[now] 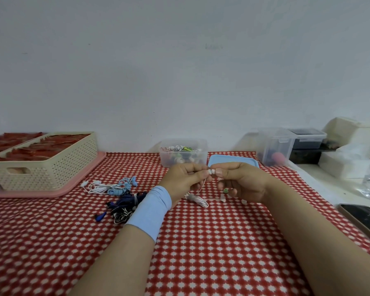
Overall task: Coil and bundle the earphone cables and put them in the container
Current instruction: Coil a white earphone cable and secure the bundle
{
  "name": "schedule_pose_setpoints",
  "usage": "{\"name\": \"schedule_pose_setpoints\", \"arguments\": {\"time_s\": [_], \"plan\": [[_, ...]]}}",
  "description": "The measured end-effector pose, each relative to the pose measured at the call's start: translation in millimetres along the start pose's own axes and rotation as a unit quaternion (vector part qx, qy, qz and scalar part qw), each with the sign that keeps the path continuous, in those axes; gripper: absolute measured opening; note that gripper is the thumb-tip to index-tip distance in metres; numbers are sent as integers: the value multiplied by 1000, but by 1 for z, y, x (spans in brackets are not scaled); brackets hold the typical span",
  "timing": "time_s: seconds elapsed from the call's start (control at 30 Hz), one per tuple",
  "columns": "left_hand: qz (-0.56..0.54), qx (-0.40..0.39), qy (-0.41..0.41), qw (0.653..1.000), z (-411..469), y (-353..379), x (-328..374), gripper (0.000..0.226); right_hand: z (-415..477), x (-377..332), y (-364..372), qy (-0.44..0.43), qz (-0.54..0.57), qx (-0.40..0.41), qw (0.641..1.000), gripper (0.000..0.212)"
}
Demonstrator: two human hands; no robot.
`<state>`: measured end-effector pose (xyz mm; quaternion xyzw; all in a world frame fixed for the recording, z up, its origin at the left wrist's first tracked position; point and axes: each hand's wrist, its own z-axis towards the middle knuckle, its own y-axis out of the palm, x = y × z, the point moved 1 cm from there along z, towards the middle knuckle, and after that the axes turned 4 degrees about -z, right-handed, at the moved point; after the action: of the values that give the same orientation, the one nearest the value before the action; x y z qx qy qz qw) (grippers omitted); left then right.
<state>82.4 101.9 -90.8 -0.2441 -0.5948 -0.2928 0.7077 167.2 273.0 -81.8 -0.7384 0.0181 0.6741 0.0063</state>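
The white earphone cable (195, 199) is lying part-coiled mid-table, one earbud end lifted clear. Loose cables (118, 189), white, pale blue and navy, are sprawling tangled to its left. The clear container (204, 152) is sitting at the table's (201, 253) far edge, holding coiled bundles (179, 148).

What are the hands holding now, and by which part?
The thin white earphone cable, pinched at its white earbud end by both the left hand and the right hand.
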Motion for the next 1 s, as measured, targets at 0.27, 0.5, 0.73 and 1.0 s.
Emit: {"name": "schedule_pose_setpoints", "arguments": {"time_s": [0.27, 0.5, 0.73, 1.0], "plan": [[43, -11, -5, 999, -1, 1, 0, 12, 1, 2, -2, 13, -37, 24, 999, 20], [75, 53, 15, 996, 3, 2, 0, 10, 1, -1, -2, -35, -67, 100, 992, 17], [137, 66, 47, 987, 2, 2, 3, 11, -4, -3, 2, -56, -136, 118, 982, 15], [119, 78, 25, 989, 7, 3, -1, 7, -8, -7, 6, -111, -196, 151, 962, 15]]}}
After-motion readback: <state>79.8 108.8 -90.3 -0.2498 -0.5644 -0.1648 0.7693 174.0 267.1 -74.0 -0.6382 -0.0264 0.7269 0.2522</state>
